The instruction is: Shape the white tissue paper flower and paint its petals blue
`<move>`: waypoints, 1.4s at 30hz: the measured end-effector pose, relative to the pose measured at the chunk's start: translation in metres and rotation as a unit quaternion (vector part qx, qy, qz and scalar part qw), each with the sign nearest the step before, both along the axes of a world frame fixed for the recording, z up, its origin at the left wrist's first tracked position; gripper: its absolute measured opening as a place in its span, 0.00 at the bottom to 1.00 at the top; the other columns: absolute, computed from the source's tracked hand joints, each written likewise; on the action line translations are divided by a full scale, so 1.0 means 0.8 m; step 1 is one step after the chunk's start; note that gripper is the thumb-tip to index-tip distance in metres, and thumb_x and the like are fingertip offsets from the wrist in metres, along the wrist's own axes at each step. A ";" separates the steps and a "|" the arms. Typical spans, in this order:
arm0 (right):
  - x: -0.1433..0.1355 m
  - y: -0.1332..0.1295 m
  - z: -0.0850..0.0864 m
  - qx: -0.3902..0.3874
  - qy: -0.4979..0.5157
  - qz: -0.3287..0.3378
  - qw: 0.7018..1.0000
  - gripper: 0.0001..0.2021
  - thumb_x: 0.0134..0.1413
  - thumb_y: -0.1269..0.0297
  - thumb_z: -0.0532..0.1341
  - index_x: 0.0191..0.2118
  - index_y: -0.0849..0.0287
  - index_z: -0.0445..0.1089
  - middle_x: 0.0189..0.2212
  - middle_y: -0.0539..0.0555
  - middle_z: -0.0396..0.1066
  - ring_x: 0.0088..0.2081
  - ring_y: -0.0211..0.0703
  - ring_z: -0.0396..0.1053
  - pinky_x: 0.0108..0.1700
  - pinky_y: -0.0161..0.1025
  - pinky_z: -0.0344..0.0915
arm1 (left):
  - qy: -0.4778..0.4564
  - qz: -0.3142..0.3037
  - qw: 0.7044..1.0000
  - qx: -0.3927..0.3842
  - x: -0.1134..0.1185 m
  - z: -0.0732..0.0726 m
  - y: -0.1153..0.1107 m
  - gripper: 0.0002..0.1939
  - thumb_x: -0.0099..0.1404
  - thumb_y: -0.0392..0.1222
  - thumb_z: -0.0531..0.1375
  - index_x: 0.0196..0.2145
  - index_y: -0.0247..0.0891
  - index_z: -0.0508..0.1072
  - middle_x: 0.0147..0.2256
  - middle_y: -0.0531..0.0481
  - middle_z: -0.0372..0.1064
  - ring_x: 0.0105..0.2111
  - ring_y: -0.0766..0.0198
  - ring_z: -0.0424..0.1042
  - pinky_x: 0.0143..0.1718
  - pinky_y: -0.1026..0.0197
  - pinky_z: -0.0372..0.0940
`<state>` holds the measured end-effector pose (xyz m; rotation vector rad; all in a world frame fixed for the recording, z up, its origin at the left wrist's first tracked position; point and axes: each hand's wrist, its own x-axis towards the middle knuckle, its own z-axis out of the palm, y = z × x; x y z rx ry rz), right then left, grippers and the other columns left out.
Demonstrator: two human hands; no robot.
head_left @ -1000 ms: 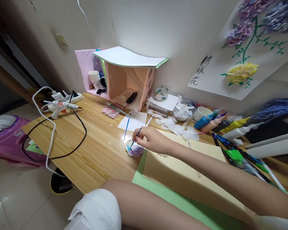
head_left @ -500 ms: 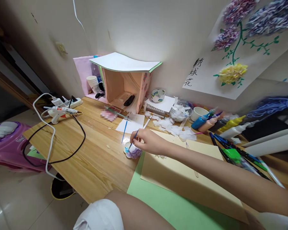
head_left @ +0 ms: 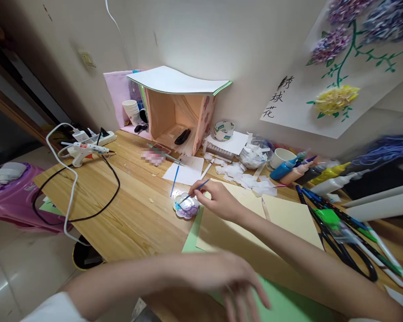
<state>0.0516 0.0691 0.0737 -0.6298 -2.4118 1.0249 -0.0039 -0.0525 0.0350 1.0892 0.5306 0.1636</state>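
Observation:
My right hand [head_left: 212,200] pinches a thin blue paintbrush [head_left: 202,184], its tip down in the blue paint of a small flower-shaped palette [head_left: 190,202]. Purple paint coats the palette's near and right wells. Low in the view my left hand [head_left: 226,273] hangs over the papers, blurred, fingers spread and holding nothing. Beneath both arms lies a cream sheet [head_left: 295,212] on top of a green sheet [head_left: 289,297]. A wooden stick [head_left: 266,209] with a purplish tip rests on the cream sheet. Another blue brush [head_left: 175,181] lies behind the palette.
A glue gun [head_left: 87,152] and its cables occupy the table's left. At the back stand a pink open box [head_left: 206,120], a tape roll [head_left: 223,130] and a bowl of paper scraps [head_left: 255,154]. Paint bottles [head_left: 284,169], pens and black scissors [head_left: 366,264] crowd the right side.
My left arm has come in from the lower left, its hand now over the papers. The brush in my right hand leans over more, its tip still in the palette. The view has shifted slightly.

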 end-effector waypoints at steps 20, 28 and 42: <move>0.031 -0.058 -0.076 0.129 0.238 -0.068 0.960 0.15 0.55 0.78 0.50 0.42 0.57 0.69 0.32 0.55 0.75 0.35 0.43 0.71 0.35 0.41 0.69 | 0.441 0.155 0.785 0.407 -0.186 0.020 0.141 0.11 0.56 0.44 0.59 0.32 0.37 0.79 0.30 0.48 0.76 0.28 0.64 0.70 0.26 0.65 0.55; 0.032 -0.053 -0.081 0.147 0.244 -0.078 0.956 0.16 0.53 0.79 0.51 0.43 0.58 0.69 0.33 0.56 0.75 0.36 0.43 0.72 0.36 0.42 0.70 | 0.390 0.274 0.801 0.364 -0.199 0.000 0.134 0.11 0.57 0.45 0.58 0.28 0.34 0.76 0.26 0.47 0.75 0.25 0.63 0.72 0.25 0.66 0.62; 0.033 -0.045 -0.087 0.109 0.209 -0.104 0.966 0.13 0.56 0.76 0.51 0.43 0.58 0.69 0.33 0.55 0.74 0.37 0.42 0.71 0.37 0.41 0.68 | 0.340 0.336 0.803 0.357 -0.207 -0.023 0.125 0.16 0.61 0.45 0.56 0.40 0.32 0.78 0.32 0.45 0.78 0.27 0.62 0.73 0.29 0.63 0.65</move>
